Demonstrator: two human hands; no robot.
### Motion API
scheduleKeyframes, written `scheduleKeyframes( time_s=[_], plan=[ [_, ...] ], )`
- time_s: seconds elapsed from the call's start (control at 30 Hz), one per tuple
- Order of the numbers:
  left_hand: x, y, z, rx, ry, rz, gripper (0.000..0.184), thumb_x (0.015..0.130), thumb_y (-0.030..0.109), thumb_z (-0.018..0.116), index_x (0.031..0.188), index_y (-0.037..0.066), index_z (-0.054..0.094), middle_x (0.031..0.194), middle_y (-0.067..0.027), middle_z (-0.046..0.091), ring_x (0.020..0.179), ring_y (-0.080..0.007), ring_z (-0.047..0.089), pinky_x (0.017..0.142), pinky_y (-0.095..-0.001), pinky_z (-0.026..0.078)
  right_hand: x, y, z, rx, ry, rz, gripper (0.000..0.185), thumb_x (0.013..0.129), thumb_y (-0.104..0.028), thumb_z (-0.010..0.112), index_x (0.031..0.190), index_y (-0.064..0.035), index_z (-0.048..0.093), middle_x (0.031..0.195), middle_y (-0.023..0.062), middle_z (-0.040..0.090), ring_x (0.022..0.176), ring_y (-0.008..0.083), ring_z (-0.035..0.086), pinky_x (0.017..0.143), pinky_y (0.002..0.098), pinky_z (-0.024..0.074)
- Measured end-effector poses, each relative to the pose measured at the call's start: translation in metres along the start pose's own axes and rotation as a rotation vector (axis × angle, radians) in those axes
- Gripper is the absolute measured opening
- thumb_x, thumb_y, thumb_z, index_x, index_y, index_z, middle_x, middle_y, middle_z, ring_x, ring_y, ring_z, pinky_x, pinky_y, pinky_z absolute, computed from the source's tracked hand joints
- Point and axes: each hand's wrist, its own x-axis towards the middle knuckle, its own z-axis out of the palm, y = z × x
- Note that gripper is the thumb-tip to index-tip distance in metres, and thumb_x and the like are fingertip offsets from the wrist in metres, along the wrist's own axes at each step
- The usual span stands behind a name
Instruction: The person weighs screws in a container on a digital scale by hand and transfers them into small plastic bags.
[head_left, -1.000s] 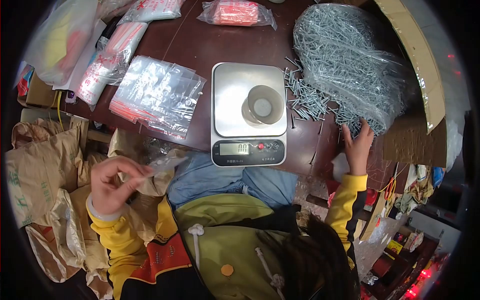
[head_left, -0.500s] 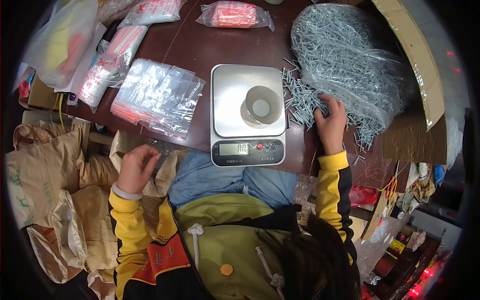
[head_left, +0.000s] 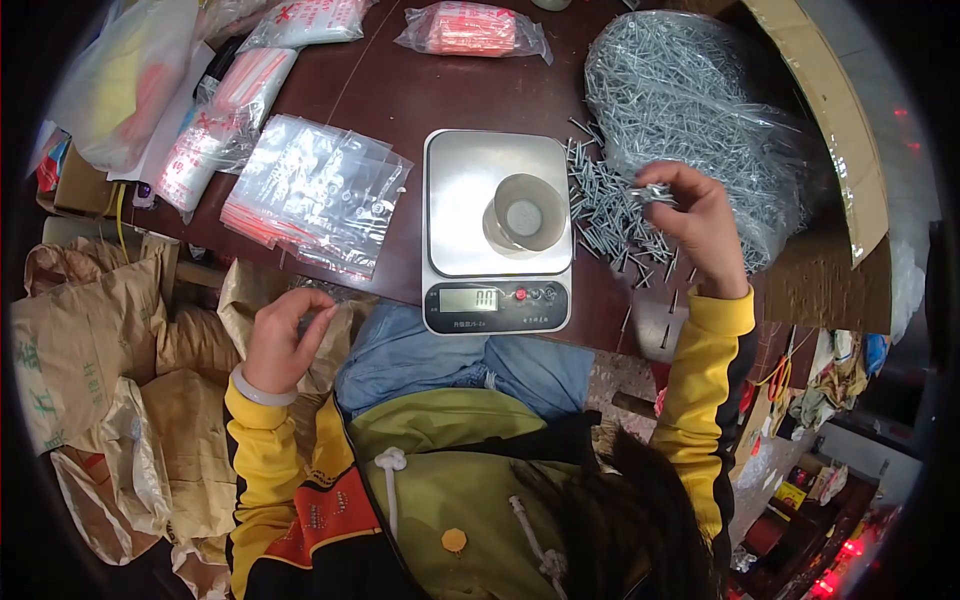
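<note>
My right hand is closed on a small bunch of silver screws, pinched between thumb and fingers just above the loose pile of screws. Behind it, a big clear plastic bag full of screws lies on its side. My left hand hovers at the table's front edge, loosely curled, with a gap between thumb and forefinger and nothing visible in it. Between the hands stands a digital scale whose display seems to read 0.0. On its pan sits a round, pale cup, with no screws visible inside.
Clear zip bags with red edges lie fanned out left of the scale. Packs of bags are stacked behind them, and another pack lies at the back. An open cardboard box flap borders the right. Brown paper sacks stand at lower left.
My right hand has lifted out of the screw pile and moved right, now with a bunch of screws in its fingers. My left hand has shifted slightly right, its fingers a little more apart.
</note>
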Motion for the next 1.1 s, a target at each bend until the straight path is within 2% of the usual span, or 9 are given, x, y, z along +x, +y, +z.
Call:
scheduleKeyframes(
  time_s=[0.13, 0.23, 0.37, 0.5, 0.63, 0.7, 0.77, 0.87, 1.1],
  plan=[
    [0.000, 0.008, 0.004, -0.007, 0.016, 0.058, 0.005, 0.085, -0.003, 0.062, 0.089, -0.004, 0.061, 0.081, -0.0129, 0.063, 0.072, -0.0215, 0.062, 0.067, -0.0294, 0.048, 0.012, -0.031, 0.047, -0.139, -0.141, -0.317, 0.026, 0.069, 0.002, 0.065, 0.094, -0.0025, 0.068, 0.091, 0.0060, 0.065, 0.078, 0.0160, 0.062, 0.070, 0.0277, 0.0484],
    [0.000, 0.011, 0.004, 0.008, 0.017, 0.078, 0.006, 0.084, -0.003, 0.063, 0.090, -0.004, 0.062, 0.081, -0.0133, 0.063, 0.074, -0.0232, 0.062, 0.068, -0.0301, 0.048, 0.010, -0.045, 0.081, -0.306, -0.216, -0.435, 0.026, 0.068, -0.002, 0.069, 0.094, -0.0034, 0.068, 0.095, 0.0135, 0.064, 0.088, 0.0299, 0.064, 0.081, 0.0378, 0.0501],
    [-0.003, 0.013, 0.001, 0.001, 0.028, 0.077, 0.008, 0.084, 0.000, 0.064, 0.091, -0.003, 0.063, 0.085, -0.0167, 0.065, 0.076, -0.0319, 0.064, 0.067, -0.0334, 0.050, -0.011, -0.055, 0.060, -0.411, -0.015, -0.447, 0.029, 0.071, -0.003, 0.072, 0.100, -0.0053, 0.069, 0.108, 0.0143, 0.066, 0.100, 0.0292, 0.063, 0.085, 0.0390, 0.0498],
    [0.001, 0.012, 0.000, 0.006, 0.059, 0.100, 0.006, 0.084, -0.002, 0.063, 0.090, -0.003, 0.063, 0.085, -0.0156, 0.065, 0.074, -0.0289, 0.064, 0.067, -0.0319, 0.050, -0.065, -0.018, -0.003, -0.437, 0.270, -0.014, 0.026, 0.080, -0.007, 0.071, 0.105, -0.0031, 0.067, 0.102, 0.0086, 0.066, 0.097, 0.0206, 0.064, 0.080, 0.0294, 0.0494],
    [0.000, 0.009, 0.004, -0.066, 0.040, 0.035, 0.006, 0.087, -0.002, 0.061, 0.093, -0.005, 0.061, 0.086, -0.0107, 0.064, 0.078, -0.0165, 0.061, 0.073, -0.0259, 0.047, -0.146, 0.065, -0.032, -0.880, 0.379, 0.152, 0.066, 0.082, -0.027, 0.074, 0.135, 0.0007, 0.046, 0.129, 0.0223, 0.053, 0.121, 0.0356, 0.052, 0.100, 0.0372, 0.0421],
    [0.001, 0.010, 0.006, -0.037, 0.034, 0.070, 0.005, 0.088, -0.001, 0.061, 0.093, -0.004, 0.062, 0.086, -0.0092, 0.065, 0.077, -0.0146, 0.060, 0.072, -0.0251, 0.047, -0.181, 0.096, -0.021, -0.942, 0.260, 0.317, 0.094, 0.086, -0.047, 0.066, 0.150, 0.0010, 0.015, 0.152, 0.0273, 0.022, 0.143, 0.0420, 0.019, 0.112, 0.0535, 0.0203],
    [0.004, 0.015, 0.008, -0.033, 0.025, 0.084, 0.005, 0.088, -0.002, 0.061, 0.092, -0.004, 0.062, 0.086, -0.0096, 0.065, 0.076, -0.0155, 0.061, 0.071, -0.0256, 0.047, -0.192, 0.111, 0.000, -0.902, 0.236, 0.355, 0.097, 0.088, -0.051, 0.060, 0.151, 0.0001, 0.007, 0.157, 0.0258, 0.009, 0.146, 0.0428, 0.005, 0.113, 0.0578, 0.0096],
    [0.007, 0.023, 0.009, -0.017, 0.038, 0.110, 0.006, 0.085, -0.002, 0.064, 0.090, -0.004, 0.063, 0.084, -0.0145, 0.066, 0.075, -0.0241, 0.065, 0.070, -0.0301, 0.050, -0.164, 0.091, 0.032, -0.902, 0.175, 0.130, 0.102, 0.084, -0.050, 0.064, 0.151, 0.0014, 0.008, 0.157, 0.0264, 0.007, 0.145, 0.0450, 0.004, 0.113, 0.0553, 0.0097],
    [-0.002, 0.027, 0.006, 0.000, 0.052, 0.104, 0.006, 0.085, -0.002, 0.064, 0.090, -0.004, 0.064, 0.084, -0.0138, 0.066, 0.075, -0.0241, 0.064, 0.069, -0.0300, 0.049, -0.061, 0.091, 0.050, -0.995, 0.185, -0.129, 0.090, 0.084, -0.047, 0.065, 0.151, -0.0073, 0.021, 0.154, 0.0252, 0.020, 0.141, 0.0494, 0.016, 0.111, 0.0573, 0.0166]
  ],
)
